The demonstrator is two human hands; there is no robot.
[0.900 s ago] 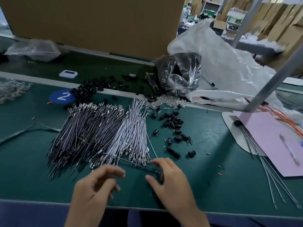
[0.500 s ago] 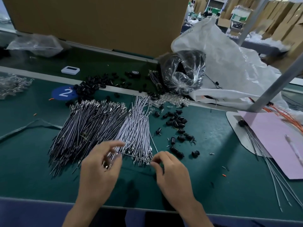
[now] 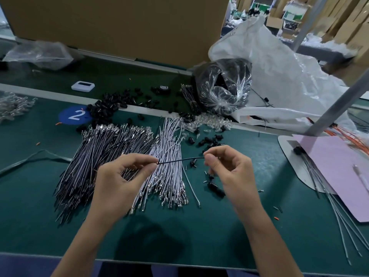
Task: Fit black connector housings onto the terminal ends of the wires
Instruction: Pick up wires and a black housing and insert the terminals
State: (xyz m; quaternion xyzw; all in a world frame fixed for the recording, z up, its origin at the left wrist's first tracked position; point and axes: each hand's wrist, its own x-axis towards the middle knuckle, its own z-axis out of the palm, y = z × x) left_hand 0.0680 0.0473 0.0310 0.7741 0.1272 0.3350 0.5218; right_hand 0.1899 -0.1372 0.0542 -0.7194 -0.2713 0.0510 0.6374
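Note:
A single dark wire [image 3: 180,160] is stretched level between my two hands, above the green mat. My left hand [image 3: 121,180] pinches its left end and my right hand [image 3: 229,172] pinches its right end. Under them lie a pile of dark wires [image 3: 95,156] and a bundle of white wires [image 3: 169,156] with metal terminals at their ends. Loose black connector housings [image 3: 210,141] are scattered just beyond my right hand, and a few more housings [image 3: 215,188] lie under it.
More black housings [image 3: 107,108] are heaped by a blue "2" sticker [image 3: 74,115]. A clear bag of black parts [image 3: 223,84] and white sacking [image 3: 279,76] stand behind. A pink sheet [image 3: 343,172] with finished wires [image 3: 339,212] lies at the right. A cardboard wall [image 3: 119,27] closes the back.
Both hands have risen from near the mat's front edge and spread apart, lifting one dark wire off the piles and pulling it straight between them.

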